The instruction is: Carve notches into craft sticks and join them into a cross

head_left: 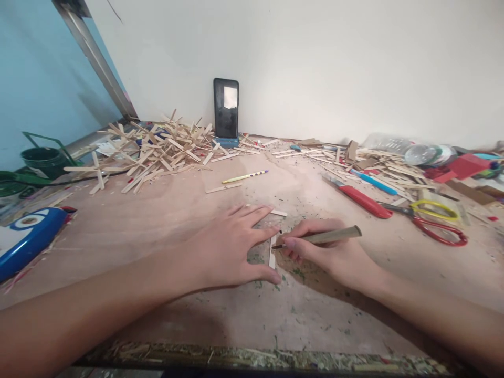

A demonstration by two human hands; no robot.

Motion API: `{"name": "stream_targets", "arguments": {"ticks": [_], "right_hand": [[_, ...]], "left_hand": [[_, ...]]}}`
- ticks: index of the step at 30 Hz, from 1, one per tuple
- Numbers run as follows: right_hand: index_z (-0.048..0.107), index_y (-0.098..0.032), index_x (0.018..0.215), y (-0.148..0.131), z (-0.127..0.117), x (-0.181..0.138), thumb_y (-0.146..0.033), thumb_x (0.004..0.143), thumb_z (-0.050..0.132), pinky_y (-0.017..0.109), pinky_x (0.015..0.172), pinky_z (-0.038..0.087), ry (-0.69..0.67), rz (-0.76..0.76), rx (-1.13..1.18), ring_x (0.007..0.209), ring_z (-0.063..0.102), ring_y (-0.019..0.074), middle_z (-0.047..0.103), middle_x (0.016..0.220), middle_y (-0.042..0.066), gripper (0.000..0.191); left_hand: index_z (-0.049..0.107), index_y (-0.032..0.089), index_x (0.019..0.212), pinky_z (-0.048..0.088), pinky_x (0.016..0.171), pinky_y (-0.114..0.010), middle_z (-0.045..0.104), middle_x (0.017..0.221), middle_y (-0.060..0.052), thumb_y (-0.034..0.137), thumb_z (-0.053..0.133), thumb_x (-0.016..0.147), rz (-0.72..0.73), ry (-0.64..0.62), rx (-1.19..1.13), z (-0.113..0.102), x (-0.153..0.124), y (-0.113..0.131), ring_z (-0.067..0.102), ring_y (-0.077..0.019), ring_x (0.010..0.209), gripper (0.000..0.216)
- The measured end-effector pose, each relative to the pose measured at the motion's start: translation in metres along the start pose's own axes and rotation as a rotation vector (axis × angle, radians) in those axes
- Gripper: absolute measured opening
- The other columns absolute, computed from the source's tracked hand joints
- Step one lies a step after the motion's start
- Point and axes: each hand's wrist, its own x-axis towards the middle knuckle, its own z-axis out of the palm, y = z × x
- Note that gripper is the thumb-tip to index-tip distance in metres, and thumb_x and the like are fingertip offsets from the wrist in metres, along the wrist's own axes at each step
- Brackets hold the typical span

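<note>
My left hand [240,244] lies spread over the board, its fingers apart, with the forefinger and thumb by the two ends of a short wooden craft stick [272,260]. Between the fingers of my right hand [318,249] is a slim, pen-like tool [334,235] with a grey-brown handle and a narrow dark tip. That tip meets the stick near its middle. Another craft stick [279,212] shows just beyond my left fingertips. Green and dark crumbs are scattered around both hands.
Farther back lie a yellow pencil [244,177] and a large pile of craft sticks [165,147]. A phone [226,108] stands against the wall. At right are a red-handled knife [365,201], a blue pen-like tool [374,181] and scissors [437,223]; a blue-white object [31,236] is at left.
</note>
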Motion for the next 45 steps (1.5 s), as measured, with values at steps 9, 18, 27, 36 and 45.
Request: {"name": "stream_targets", "arguments": {"ticks": [9, 18, 27, 36, 45], "right_hand": [[0.081, -0.021, 0.080, -0.001, 0.002, -0.001, -0.040, 0.093, 0.075, 0.027, 0.057, 0.048, -0.021, 0.010, 0.005, 0.062, 0.064, 0.0157, 0.075, 0.068, 0.003, 0.024], [0.078, -0.020, 0.076, -0.001, 0.002, -0.003, -0.041, 0.094, 0.074, 0.026, 0.057, 0.044, -0.035, -0.020, 0.000, 0.063, 0.059, 0.0144, 0.073, 0.069, 0.002, 0.027], [0.075, -0.020, 0.073, 0.003, 0.001, -0.004, -0.040, 0.094, 0.074, 0.026, 0.055, 0.044, -0.012, -0.054, -0.045, 0.061, 0.058, 0.0140, 0.072, 0.066, 0.002, 0.029], [0.080, -0.021, 0.077, -0.001, -0.004, -0.003, -0.041, 0.092, 0.078, 0.029, 0.060, 0.053, 0.023, -0.006, -0.070, 0.065, 0.067, 0.0175, 0.079, 0.072, 0.005, 0.024], [0.083, -0.023, 0.078, 0.000, -0.003, 0.000, -0.041, 0.092, 0.081, 0.028, 0.060, 0.056, 0.014, -0.039, -0.109, 0.065, 0.071, 0.0174, 0.081, 0.074, 0.003, 0.023]], "left_hand": [[0.053, 0.028, 0.169, 0.026, 0.142, -0.057, 0.024, 0.185, -0.016, 0.092, 0.065, 0.090, -0.023, -0.017, -0.013, 0.001, 0.000, 0.000, 0.027, -0.0406, 0.173, 0.102], [0.051, 0.033, 0.169, 0.018, 0.140, -0.069, 0.012, 0.186, -0.017, 0.092, 0.071, 0.086, -0.118, -0.106, -0.042, -0.010, 0.004, 0.007, 0.015, -0.0433, 0.175, 0.104], [0.058, 0.037, 0.164, 0.019, 0.139, -0.072, 0.012, 0.186, -0.018, 0.098, 0.069, 0.081, -0.124, -0.078, -0.043, -0.008, 0.005, 0.003, 0.017, -0.0451, 0.174, 0.103], [0.061, 0.031, 0.163, 0.019, 0.141, -0.065, 0.019, 0.186, -0.021, 0.096, 0.073, 0.081, -0.134, -0.049, -0.026, -0.006, 0.005, 0.002, 0.019, -0.0425, 0.175, 0.105], [0.062, 0.032, 0.162, 0.023, 0.141, -0.062, 0.023, 0.187, -0.015, 0.093, 0.075, 0.082, -0.140, -0.060, -0.048, -0.008, 0.005, 0.004, 0.022, -0.0427, 0.174, 0.101]]}}
